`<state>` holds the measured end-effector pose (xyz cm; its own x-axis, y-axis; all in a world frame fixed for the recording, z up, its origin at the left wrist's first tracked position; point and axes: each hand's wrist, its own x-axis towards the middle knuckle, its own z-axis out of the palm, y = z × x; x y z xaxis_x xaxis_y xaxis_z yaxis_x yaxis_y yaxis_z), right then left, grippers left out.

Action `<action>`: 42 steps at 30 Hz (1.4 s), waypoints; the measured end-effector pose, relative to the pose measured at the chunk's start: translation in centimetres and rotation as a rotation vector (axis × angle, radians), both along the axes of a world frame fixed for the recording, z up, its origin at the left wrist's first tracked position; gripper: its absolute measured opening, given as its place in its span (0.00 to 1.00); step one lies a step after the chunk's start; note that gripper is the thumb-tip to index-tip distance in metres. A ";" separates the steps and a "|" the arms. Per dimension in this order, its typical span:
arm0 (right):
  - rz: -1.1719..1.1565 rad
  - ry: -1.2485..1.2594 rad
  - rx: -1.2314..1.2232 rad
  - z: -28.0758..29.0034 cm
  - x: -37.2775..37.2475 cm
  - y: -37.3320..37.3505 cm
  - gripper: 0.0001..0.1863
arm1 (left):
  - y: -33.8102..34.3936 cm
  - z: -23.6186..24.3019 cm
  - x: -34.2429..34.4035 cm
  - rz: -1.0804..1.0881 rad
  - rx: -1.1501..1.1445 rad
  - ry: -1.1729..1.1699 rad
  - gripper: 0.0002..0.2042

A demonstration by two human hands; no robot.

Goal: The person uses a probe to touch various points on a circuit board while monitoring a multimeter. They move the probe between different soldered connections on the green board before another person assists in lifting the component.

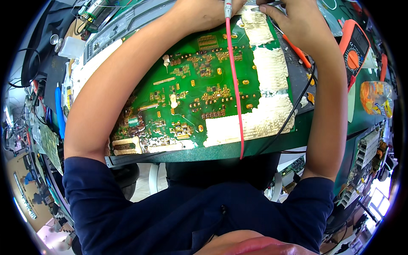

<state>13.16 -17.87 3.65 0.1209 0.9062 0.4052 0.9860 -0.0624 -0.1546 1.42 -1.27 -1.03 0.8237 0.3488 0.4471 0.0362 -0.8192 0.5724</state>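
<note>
A large green circuit board (204,72) lies beneath both arms, with thick cream padded strips (272,68) along its right and lower parts. My left hand (212,10) is at the board's top edge, fingers closed and partly hidden; what they hold is unclear. Beside it, a grey probe connector (228,7) trails a red lead (233,76) down across the board. My right hand (293,19) grips a small metal tool (265,6) at the top, partly out of view. An orange-handled tool (295,49) rests just below that hand.
An orange multimeter (352,51) and orange-labelled plastic bottle (376,98) sit right. Left are a clear box (70,49), blue-handled tool (59,110) and cables. A black cable (289,119) crosses the front edge of the green work mat (212,155). Electronic boards stand lower right (367,148).
</note>
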 end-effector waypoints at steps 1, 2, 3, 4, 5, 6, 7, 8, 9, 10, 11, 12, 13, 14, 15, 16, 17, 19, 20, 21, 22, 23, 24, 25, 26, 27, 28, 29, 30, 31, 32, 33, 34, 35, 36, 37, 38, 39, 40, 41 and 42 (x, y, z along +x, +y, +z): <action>0.019 -0.009 -0.002 -0.1 0.2 0.2 0.06 | 0.1 -0.1 0.0 -0.005 -0.001 -0.013 0.10; 0.039 -0.018 -0.005 -0.1 0.3 0.3 0.06 | 0.2 -0.3 -0.1 -0.011 -0.003 -0.026 0.10; 0.049 -0.032 -0.001 -0.3 0.5 0.3 0.06 | 0.2 -0.4 0.1 -0.021 -0.003 -0.039 0.10; 0.063 -0.028 -0.006 -0.5 1.0 0.4 0.06 | 0.2 -0.4 0.2 -0.017 -0.007 -0.034 0.10; 0.076 -0.025 -0.009 -0.8 1.6 0.5 0.06 | 0.2 -0.4 0.3 -0.013 -0.010 -0.029 0.09; 0.095 -0.005 -0.024 -0.9 2.2 0.9 0.06 | 0.2 -0.5 0.4 -0.009 -0.017 -0.026 0.09; 0.113 0.014 -0.039 -0.9 2.6 1.0 0.06 | 0.2 -0.5 0.5 -0.005 -0.025 -0.031 0.09; 0.099 0.023 -0.020 -1.0 2.5 0.7 0.06 | 0.3 -0.6 0.7 -0.002 -0.032 -0.036 0.09; 0.098 0.035 0.001 -1.0 1.9 0.7 0.06 | 0.4 -0.8 0.6 0.014 -0.037 -0.038 0.09; 0.096 0.047 0.022 -1.1 1.5 0.7 0.06 | 0.5 -0.8 0.4 0.023 -0.034 -0.030 0.09; 0.088 0.086 -0.001 -1.4 1.8 1.0 0.06 | 0.5 -0.8 0.2 0.033 -0.032 -0.021 0.09; 0.072 0.121 -0.024 -1.5 2.3 1.3 0.06 | 0.5 -0.7 0.2 0.036 -0.029 -0.016 0.09; 0.058 0.157 -0.046 -1.4 2.4 1.5 0.06 | 0.6 -0.8 0.1 0.027 -0.037 -0.025 0.09; 0.058 0.158 -0.044 -1.3 2.2 1.3 0.06 | 0.7 -0.9 0.1 0.020 -0.044 -0.033 0.09; 0.046 0.158 -0.044 -0.8 1.5 0.7 0.06 | 0.7 -0.9 0.2 0.002 -0.054 -0.043 0.09; 0.035 0.159 -0.043 -0.4 1.1 0.4 0.06 | 0.7 -0.8 0.4 -0.005 -0.061 -0.048 0.09; 0.025 0.143 -0.041 -0.3 1.2 0.4 0.06 | 0.7 -0.7 0.6 -0.010 -0.069 -0.053 0.09; 0.027 0.119 -0.035 -0.4 1.2 0.5 0.06 | 0.7 -0.8 0.5 -0.004 -0.067 -0.058 0.09; 0.012 0.100 -0.016 -0.4 0.7 0.4 0.06 | 0.8 -1.0 0.5 -0.003 -0.059 -0.061 0.09; -0.004 0.080 0.004 -0.3 -0.3 0.2 0.06 | 0.8 -1.0 0.5 -0.004 -0.051 -0.065 0.09; -0.016 0.070 0.008 -0.3 -0.6 0.2 0.06 | 0.8 -1.1 0.5 -0.006 -0.061 -0.062 0.10; -0.028 0.061 0.010 -0.3 -0.9 0.1 0.06 | 0.8 -1.1 0.4 -0.008 -0.071 -0.059 0.10; -0.035 0.061 -0.001 -0.2 -1.0 0.2 0.06 | 0.8 -1.1 0.4 -0.011 -0.080 -0.058 0.10; -0.040 0.054 -0.006 -0.2 -1.0 0.2 0.06 | 0.8 -1.2 0.4 -0.013 -0.089 -0.062 0.10; -0.044 0.048 -0.012 -0.2 -1.0 0.2 0.06 | 0.9 -1.3 0.4 -0.016 -0.097 -0.066 0.10; -0.048 0.034 -0.012 -0.1 -1.0 0.2 0.06 | 0.9 -1.3 0.5 -0.020 -0.107 -0.071 0.10; -0.055 0.024 -0.015 0.0 -1.1 0.1 0.06 | 0.8 -1.3 0.6 -0.019 -0.114 -0.070 0.10; -0.062 0.014 -0.018 0.1 -1.2 0.1 0.07 | 0.8 -1.4 0.6 -0.019 -0.122 -0.069 0.10; -0.068 0.010 -0.024 0.2 -1.5 0.1 0.07 | 0.8 -1.4 0.5 -0.013 -0.128 -0.066 0.10; -0.067 0.003 -0.026 0.3 -1.5 0.1 0.07 | 0.8 -1.3 0.5 -0.011 -0.126 -0.066 0.10; -0.067 -0.004 -0.030 0.3 -1.6 0.2 0.07 | 0.8 -1.3 0.4 -0.008 -0.125 -0.065 0.10; -0.065 -0.015 -0.030 0.2 -1.6 0.2 0.06 | 0.8 -1.3 0.4 -0.009 -0.124 -0.066 0.10; -0.048 -0.019 -0.033 0.1 -1.2 0.4 0.06 | 0.8 -1.3 0.4 -0.008 -0.122 -0.067 0.10; -0.030 -0.023 -0.036 -0.1 -0.8 0.6 0.06 | 0.8 -1.3 0.4 -0.007 -0.120 -0.068 0.10; 0.005 -0.019 -0.042 -0.3 0.0 1.0 0.05 | 0.8 -1.2 0.4 -0.004 -0.117 -0.070 0.10; 0.039 -0.015 -0.047 -0.4 0.6 1.2 0.05 | 0.8 -1.3 0.4 -0.010 -0.119 -0.078 0.10; 0.046 -0.038 -0.049 -0.5 0.8 1.3 0.05 | 0.9 -1.5 0.4 -0.017 -0.122 -0.087 0.10; 0.051 -0.061 -0.052 -0.4 0.7 1.3 0.05 | 0.9 -1.5 0.4 -0.024 -0.125 -0.094 0.10; 0.057 -0.083 -0.054 -0.4 0.6 1.4 0.05 | 0.9 -1.5 0.5 -0.029 -0.136 -0.092 0.10; 0.046 -0.092 -0.049 -0.2 0.2 1.3 0.05 | 0.9 -1.5 0.5 -0.035 -0.146 -0.089 0.10; 0.035 -0.100 -0.044 0.0 -0.4 1.1 0.05 | 0.9 -1.4 0.5 -0.039 -0.158 -0.087 0.10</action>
